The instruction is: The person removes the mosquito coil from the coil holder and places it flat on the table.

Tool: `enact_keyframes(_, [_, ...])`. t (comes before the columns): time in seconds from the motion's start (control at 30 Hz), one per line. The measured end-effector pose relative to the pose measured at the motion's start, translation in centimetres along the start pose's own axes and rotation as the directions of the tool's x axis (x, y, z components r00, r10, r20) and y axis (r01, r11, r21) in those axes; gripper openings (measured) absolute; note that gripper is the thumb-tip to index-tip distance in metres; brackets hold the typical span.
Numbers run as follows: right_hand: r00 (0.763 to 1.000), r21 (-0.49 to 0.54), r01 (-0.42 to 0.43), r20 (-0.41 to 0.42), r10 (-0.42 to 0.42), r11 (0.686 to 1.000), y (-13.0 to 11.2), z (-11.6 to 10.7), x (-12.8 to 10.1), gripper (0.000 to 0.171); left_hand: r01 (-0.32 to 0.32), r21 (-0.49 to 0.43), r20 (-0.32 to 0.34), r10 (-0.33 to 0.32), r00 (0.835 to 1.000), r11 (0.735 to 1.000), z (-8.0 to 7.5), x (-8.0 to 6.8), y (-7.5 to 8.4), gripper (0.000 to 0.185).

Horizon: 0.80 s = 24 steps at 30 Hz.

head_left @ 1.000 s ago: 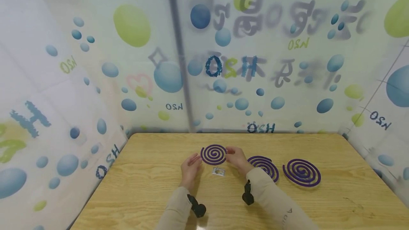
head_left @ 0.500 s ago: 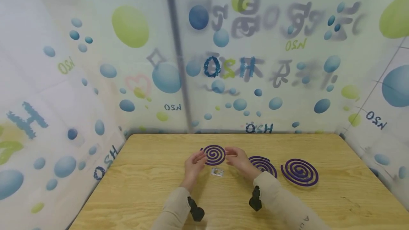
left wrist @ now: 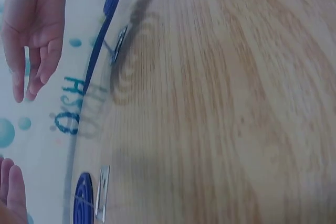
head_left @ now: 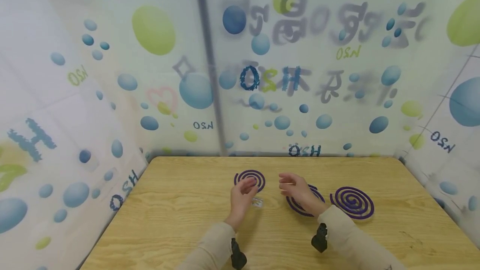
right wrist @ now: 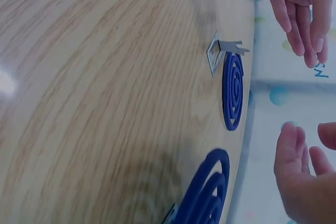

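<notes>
Near the leftmost coil (right wrist: 232, 91), raised above the surface (head_left: 176, 220), the left hand (head_left: 243, 198) holds nothing, fingers loosely curved. Right hand (head_left: 298, 188): to the right of the leftmost coil, over the middle coil (right wrist: 198, 186), likewise free, thumb apart from the fingers. Leftmost coil lies flat on the surface. Metal stand (head_left: 257, 202), with a raised tongue (right wrist: 232, 46), sits just beside the near edge of that coil, partly hidden by the left hand in the head view. Middle coil and rightmost coil (head_left: 353, 202), both to the right of the leftmost coil, are propped off the surface on stands of their own.

Handling notes, by judgement. Stand: best pinched by the rims of its plate; the tongue looks thin and probably bends under pressure. Leftmost coil: likely brittle, so better supported on two opposite sides of the outer ring than by its free end. Right hand: best kept high to the right of the leftmost coil, since a low sweep could knock the propped middle coil.
</notes>
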State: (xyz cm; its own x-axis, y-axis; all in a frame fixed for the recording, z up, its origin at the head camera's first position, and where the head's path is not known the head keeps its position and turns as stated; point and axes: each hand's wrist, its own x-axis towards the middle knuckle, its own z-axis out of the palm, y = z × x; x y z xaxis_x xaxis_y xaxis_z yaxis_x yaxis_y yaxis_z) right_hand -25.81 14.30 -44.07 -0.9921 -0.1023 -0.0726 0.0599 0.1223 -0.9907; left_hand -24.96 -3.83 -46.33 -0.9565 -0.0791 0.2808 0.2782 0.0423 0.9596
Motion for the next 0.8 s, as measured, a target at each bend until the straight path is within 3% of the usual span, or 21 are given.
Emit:
enact_keyframes(0.23, [1.0, 0.034, -0.013, 0.013, 0.012, 0.999, 0.4, -2.5, -0.8, 0.041, 0.045, -0.012, 0.033, -0.045, 0.998, 0.999, 1.8, -1.0, 0.1, 0.026])
enact_keyframes(0.5, [0.997, -0.063, -0.001, 0.071, 0.005, 0.998, 0.3, -5.3, -1.3, 0.044, 0.018, 0.042, 0.105, -0.023, 0.994, 0.999, 3.6, -2.4, 2.6, 0.024])
enact_keyframes(0.63, [0.997, -0.095, -0.016, 0.078, 0.024, 0.995, 0.2, -6.4, -1.4, 0.045, 0.029, 0.059, 0.128, -0.037, 0.991, 0.998, 4.5, -2.1, 1.2, 0.025])
enact_keyframes(0.8, [0.999, -0.143, -0.031, 0.025, 0.035, 0.989, 0.5, -7.9, -1.2, 0.046, 0.038, 0.059, 0.179, -0.048, 0.983, 0.998, 5.3, -1.9, 1.4, 0.03])
